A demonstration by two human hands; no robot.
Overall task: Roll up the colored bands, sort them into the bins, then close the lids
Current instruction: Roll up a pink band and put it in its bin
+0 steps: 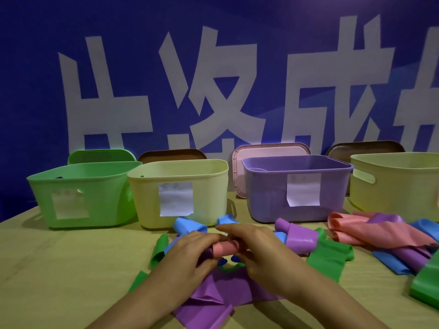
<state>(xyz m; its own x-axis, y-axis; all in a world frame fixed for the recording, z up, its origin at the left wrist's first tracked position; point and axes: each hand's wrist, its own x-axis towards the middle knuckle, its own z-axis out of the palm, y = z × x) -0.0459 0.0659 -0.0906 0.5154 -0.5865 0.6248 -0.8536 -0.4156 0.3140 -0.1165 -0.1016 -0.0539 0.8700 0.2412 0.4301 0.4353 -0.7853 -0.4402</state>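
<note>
A short pink rolled band [224, 250] sits between my two hands at the table's middle. My left hand [190, 251] curls round its left end and my right hand [253, 245] curls over its right end. Under my wrists lies a flat purple band [213, 293]. Blue [187, 225], green [329, 258], purple [300, 236] and pink [370, 231] bands lie loose around. Behind them stand a green bin [83, 186], a cream bin [206, 186], a purple bin [268, 193] and another cream bin [403, 184], all without lids on.
Lids lean against the blue banner behind the bins: a green lid [99, 156], a brown lid [171, 154], a pink lid [268, 150] and another brown lid [363, 148]. White paper labels hang on three bins. Bare wooden table [71, 269] lies at the left.
</note>
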